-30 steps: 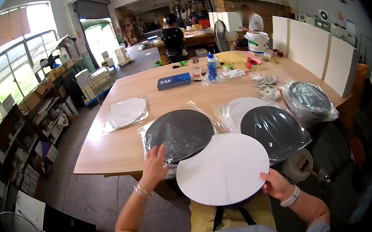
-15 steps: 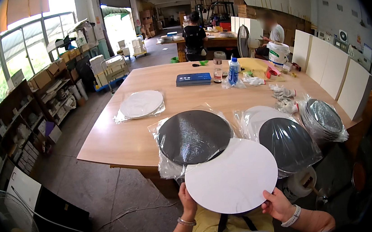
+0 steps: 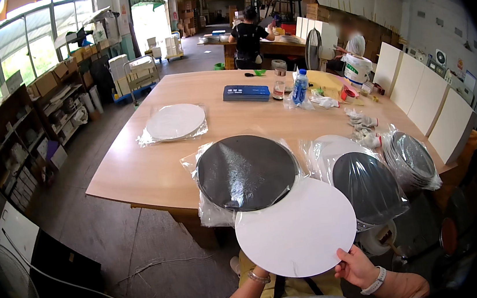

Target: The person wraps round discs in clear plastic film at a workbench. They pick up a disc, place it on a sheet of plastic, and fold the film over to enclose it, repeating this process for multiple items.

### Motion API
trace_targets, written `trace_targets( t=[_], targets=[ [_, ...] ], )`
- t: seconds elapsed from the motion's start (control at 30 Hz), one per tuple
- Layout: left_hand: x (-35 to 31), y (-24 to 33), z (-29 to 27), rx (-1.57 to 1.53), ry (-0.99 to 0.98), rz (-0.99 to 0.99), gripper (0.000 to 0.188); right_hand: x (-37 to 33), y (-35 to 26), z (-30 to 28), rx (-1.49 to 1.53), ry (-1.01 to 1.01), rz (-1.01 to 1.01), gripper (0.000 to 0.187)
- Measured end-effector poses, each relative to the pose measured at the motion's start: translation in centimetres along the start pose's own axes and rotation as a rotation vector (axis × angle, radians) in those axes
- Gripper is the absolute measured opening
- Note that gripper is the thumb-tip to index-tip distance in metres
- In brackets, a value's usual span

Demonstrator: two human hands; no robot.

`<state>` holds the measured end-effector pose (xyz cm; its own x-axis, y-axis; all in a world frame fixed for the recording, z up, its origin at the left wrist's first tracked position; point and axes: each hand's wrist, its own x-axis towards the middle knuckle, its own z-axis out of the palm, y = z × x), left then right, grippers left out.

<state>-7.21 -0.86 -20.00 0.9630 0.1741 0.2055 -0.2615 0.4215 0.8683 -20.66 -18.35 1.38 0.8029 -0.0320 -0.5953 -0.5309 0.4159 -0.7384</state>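
A round white board (image 3: 296, 228) lies tilted in front of me at the table's near edge, overlapping a dark round disc (image 3: 247, 172) in clear film. My right hand (image 3: 355, 266) pinches the board's lower right rim, thumb on top and fingers curled beneath. Most of my left hand (image 3: 261, 272) is hidden under the board's lower left edge; only the part by the bracelet shows, so its fingers cannot be seen. To the right lies another film-wrapped dark disc (image 3: 365, 185), with a white round board partly under it.
A stack of wrapped discs (image 3: 409, 154) sits at the table's right, near work gloves (image 3: 364, 127). White round boards (image 3: 176, 122) lie on film at left. Farther back are a blue box (image 3: 246, 93), a blue bottle (image 3: 300, 87) and a white bucket (image 3: 357, 69). Two people are beyond the table.
My left hand has slid from the board's left edge to underneath it, out of sight. My right hand keeps its grip on the rim. The far person in black has raised an arm.
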Motion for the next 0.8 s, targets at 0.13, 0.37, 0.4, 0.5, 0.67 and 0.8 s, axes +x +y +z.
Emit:
trace_targets(
  t=[0.13,0.37,0.4,0.5,0.67,0.8],
  targets=[
    [-0.4,-0.7,0.5,-0.007,-0.018,-0.032,0.025,0.0,-0.4,0.0,-0.008,0.014,0.011,0.015],
    [-0.2,-0.7,0.3,-0.068,-0.026,-0.103,0.027,0.5,-1.2,-0.7,-0.035,-0.024,0.006,0.017],
    [-0.4,-0.4,0.3,-0.086,-0.012,-0.11,0.027,0.6,-1.2,-0.6,-0.033,-0.02,0.014,0.018],
    [-0.8,1.8,0.8,-0.283,0.076,-0.146,0.028,0.5,-1.4,-0.4,-0.04,0.006,-0.006,0.018],
    [-0.8,11.1,1.3,-0.647,0.28,-0.099,0.029,0.5,-1.5,-1.1,-0.09,0.024,-0.059,0.019],
    [0.0,10.9,-1.2,-0.266,0.196,-0.133,0.024,0.4,-1.9,-1.1,-0.12,0.046,-0.076,0.019]
  ],
)
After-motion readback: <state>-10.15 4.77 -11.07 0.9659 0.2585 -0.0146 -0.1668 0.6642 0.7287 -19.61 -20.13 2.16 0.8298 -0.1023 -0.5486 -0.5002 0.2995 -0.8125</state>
